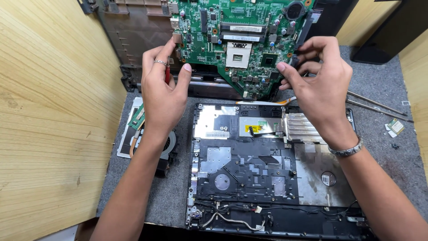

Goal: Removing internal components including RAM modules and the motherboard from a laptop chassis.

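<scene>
Both hands are up on the green laptop motherboard (236, 42), lifting it clear above the opened laptop chassis (267, 169). The left hand (162, 91) is pinching the board's left edge, thumb and fingers closed on it, a red-handled tool (167, 74) tucked against the palm. The right hand (318, 78) is gripping the right edge, fingers curled around it. A cooling fan (167, 145) is lying on the grey mat (171, 196), just left of the chassis.
</scene>
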